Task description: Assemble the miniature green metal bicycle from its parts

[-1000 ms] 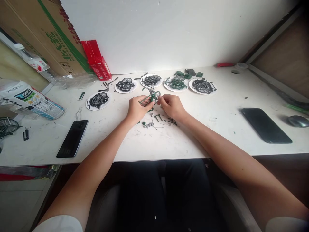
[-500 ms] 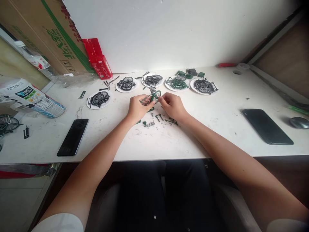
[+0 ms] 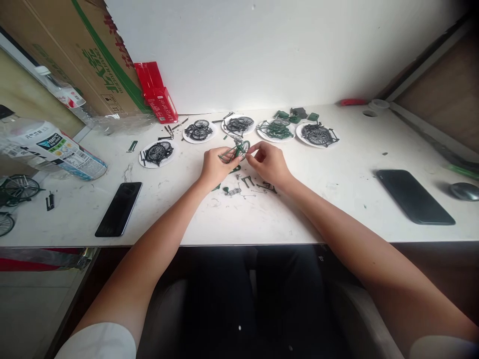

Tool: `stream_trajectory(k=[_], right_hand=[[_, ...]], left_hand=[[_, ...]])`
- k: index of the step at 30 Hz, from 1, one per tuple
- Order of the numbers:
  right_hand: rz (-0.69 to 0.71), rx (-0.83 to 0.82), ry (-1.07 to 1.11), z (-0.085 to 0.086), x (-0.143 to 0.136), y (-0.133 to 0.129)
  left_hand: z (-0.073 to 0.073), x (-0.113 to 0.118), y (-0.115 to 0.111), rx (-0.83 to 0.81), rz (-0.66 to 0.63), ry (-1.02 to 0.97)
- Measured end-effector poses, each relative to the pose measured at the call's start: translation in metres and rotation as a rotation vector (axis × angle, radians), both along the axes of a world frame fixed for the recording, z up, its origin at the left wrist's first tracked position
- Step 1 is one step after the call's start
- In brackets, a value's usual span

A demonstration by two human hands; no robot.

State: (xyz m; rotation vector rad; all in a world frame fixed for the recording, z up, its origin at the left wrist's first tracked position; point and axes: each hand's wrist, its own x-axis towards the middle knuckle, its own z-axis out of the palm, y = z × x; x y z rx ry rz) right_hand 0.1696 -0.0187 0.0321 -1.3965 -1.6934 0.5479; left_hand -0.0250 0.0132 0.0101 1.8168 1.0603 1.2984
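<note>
A small green model bicycle (image 3: 243,148), partly built, is pinched between the thumb and fingers of my left hand (image 3: 217,167) above the table. Its spoked wheel faces right, and my left fingers hide part of the frame. My right hand (image 3: 272,163) is curled close by, thumb and forefinger drawn together at the wheel's right edge. Whatever lies between those fingertips is too small to make out. On the table under both hands are loose parts: a green bracket (image 3: 247,181), a small silver rack (image 3: 235,191) and a dark green piece (image 3: 268,186).
Paper plates (image 3: 172,158) of black and green bicycle parts line the back. At left are a phone (image 3: 119,209), a large labelled bottle (image 3: 73,157), a red box (image 3: 164,103) and another model bicycle (image 3: 22,187). A dark flat pad (image 3: 415,197) and mouse (image 3: 464,190) lie right.
The view has shifted slightly, so things at left appear a little further right. My left hand keeps its hold on the bicycle, and my right fingertips stay at the wheel.
</note>
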Motion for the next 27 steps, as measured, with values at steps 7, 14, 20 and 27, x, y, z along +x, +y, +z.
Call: stream_trajectory(k=[7, 14, 20, 27], right_hand=[[0.014, -0.004, -0.004, 0.001, 0.002, 0.001], [0.005, 0.013, -0.009, -0.001, 0.003, 0.002], [0.015, 0.008, -0.004, -0.001, 0.002, 0.001], [0.026, 0.011, 0.019, 0.002, 0.002, 0.000]], left_hand=[[0.004, -0.002, -0.002, 0.026, 0.007, 0.048], [0.005, -0.003, -0.003, 0.014, -0.020, 0.034], [0.009, -0.007, -0.003, 0.059, -0.028, 0.110], [0.013, -0.008, -0.005, 0.094, -0.031, 0.143]])
